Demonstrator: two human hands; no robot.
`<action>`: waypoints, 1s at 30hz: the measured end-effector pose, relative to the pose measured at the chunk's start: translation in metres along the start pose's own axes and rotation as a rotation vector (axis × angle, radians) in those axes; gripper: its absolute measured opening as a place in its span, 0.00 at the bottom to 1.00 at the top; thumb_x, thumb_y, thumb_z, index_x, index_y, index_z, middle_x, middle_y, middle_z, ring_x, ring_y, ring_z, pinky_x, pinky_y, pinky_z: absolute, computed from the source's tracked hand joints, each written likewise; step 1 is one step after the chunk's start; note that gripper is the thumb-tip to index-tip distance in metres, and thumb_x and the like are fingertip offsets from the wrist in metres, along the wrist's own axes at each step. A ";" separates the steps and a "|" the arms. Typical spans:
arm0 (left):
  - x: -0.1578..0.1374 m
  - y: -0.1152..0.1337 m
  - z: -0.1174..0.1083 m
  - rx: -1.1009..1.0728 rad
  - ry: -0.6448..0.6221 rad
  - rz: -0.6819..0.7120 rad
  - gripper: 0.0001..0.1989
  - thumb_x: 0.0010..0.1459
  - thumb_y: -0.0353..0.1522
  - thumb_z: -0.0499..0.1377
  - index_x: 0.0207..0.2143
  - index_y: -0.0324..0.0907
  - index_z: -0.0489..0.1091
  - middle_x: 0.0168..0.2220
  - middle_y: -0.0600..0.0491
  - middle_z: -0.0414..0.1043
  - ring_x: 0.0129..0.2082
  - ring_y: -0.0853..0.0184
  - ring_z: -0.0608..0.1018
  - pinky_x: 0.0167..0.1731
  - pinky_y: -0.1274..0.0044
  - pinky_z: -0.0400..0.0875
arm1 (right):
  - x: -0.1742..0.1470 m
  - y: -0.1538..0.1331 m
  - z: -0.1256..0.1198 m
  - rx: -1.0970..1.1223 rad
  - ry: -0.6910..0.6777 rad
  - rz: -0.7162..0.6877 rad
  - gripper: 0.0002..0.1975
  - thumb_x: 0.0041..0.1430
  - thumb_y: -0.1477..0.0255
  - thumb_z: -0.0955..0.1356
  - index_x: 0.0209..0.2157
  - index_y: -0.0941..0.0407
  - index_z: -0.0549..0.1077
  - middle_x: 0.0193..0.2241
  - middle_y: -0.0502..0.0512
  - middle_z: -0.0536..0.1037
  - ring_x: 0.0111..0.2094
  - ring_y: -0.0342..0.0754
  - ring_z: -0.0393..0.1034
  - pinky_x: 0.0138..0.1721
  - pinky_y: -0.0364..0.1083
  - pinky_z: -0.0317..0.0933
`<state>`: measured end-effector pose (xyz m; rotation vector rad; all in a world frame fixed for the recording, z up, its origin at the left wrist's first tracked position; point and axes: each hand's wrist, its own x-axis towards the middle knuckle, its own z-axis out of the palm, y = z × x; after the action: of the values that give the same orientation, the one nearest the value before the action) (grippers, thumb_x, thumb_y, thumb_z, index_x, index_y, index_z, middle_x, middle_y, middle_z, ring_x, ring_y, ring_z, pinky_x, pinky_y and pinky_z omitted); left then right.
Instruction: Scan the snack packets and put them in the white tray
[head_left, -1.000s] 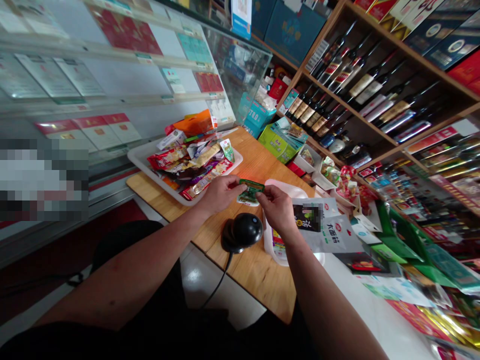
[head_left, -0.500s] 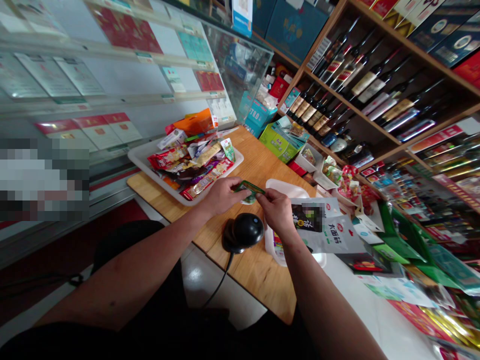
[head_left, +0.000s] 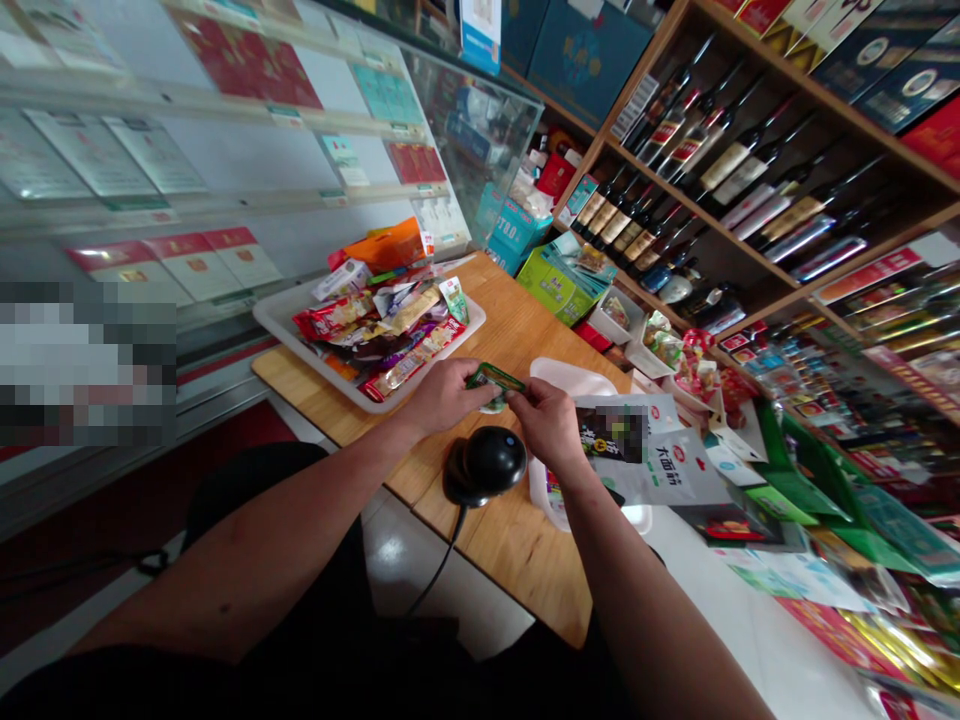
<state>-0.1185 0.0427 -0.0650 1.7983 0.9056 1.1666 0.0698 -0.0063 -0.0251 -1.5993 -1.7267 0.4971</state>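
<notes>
Both hands hold a small green snack packet over the wooden table. My left hand pinches its left end and my right hand pinches its right end. Just below the packet sits a black dome-shaped barcode scanner with a cable running off the table's near edge. Left of the hands a white tray is heaped with several snack packets. Under my right wrist lies a second white tray with packets in it.
Wine bottles fill wooden shelves at the right. Small bins of sweets and green boxes stand at the table's far edge. A glass display case runs along the left. Printed bags and green packets cover the counter at right.
The hands have tilted the green packet from facing up to nearly edge-on and drawn closer together, slightly lower toward the scanner. Everything else stays where it was.
</notes>
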 end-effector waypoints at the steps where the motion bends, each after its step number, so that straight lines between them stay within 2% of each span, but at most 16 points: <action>1: 0.000 0.001 0.000 -0.026 -0.007 -0.006 0.14 0.59 0.40 0.62 0.34 0.37 0.77 0.30 0.52 0.75 0.31 0.67 0.74 0.30 0.78 0.67 | 0.000 0.000 -0.001 -0.016 0.006 0.008 0.12 0.61 0.62 0.69 0.34 0.57 0.80 0.26 0.50 0.76 0.28 0.45 0.67 0.31 0.43 0.57; 5: 0.002 0.002 0.001 -0.106 -0.045 -0.032 0.14 0.61 0.40 0.60 0.36 0.37 0.77 0.32 0.51 0.76 0.34 0.66 0.76 0.34 0.77 0.69 | 0.001 -0.001 -0.004 -0.073 0.039 0.047 0.14 0.62 0.62 0.68 0.29 0.57 0.77 0.24 0.50 0.75 0.27 0.44 0.65 0.31 0.44 0.55; 10: 0.005 -0.006 0.002 -0.093 -0.026 -0.029 0.16 0.62 0.42 0.61 0.32 0.37 0.74 0.28 0.54 0.71 0.28 0.69 0.71 0.29 0.78 0.63 | 0.004 0.004 -0.006 -0.066 0.057 0.053 0.15 0.61 0.61 0.68 0.26 0.57 0.74 0.23 0.49 0.73 0.26 0.44 0.63 0.30 0.43 0.54; 19: 0.006 -0.008 0.002 -0.089 -0.051 -0.007 0.16 0.65 0.42 0.58 0.35 0.37 0.75 0.30 0.53 0.73 0.30 0.68 0.73 0.30 0.78 0.63 | 0.005 0.021 -0.002 0.017 0.041 0.096 0.15 0.62 0.60 0.68 0.29 0.57 0.75 0.24 0.50 0.74 0.27 0.44 0.64 0.31 0.43 0.56; 23: 0.005 -0.006 0.003 -0.034 -0.050 0.000 0.16 0.67 0.40 0.56 0.32 0.37 0.73 0.28 0.53 0.71 0.29 0.68 0.71 0.30 0.77 0.61 | 0.005 0.025 -0.001 0.005 0.067 0.086 0.16 0.62 0.60 0.67 0.28 0.57 0.74 0.24 0.50 0.73 0.27 0.44 0.63 0.31 0.42 0.55; 30: 0.007 -0.009 0.005 -0.054 -0.047 -0.009 0.16 0.66 0.40 0.56 0.33 0.37 0.74 0.30 0.53 0.73 0.30 0.68 0.72 0.32 0.76 0.63 | 0.005 0.027 0.001 0.051 0.050 0.100 0.16 0.62 0.60 0.67 0.27 0.57 0.73 0.24 0.51 0.76 0.27 0.44 0.66 0.32 0.43 0.58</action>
<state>-0.1131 0.0517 -0.0714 1.7695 0.8467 1.1282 0.0880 0.0029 -0.0439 -1.6536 -1.5907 0.5414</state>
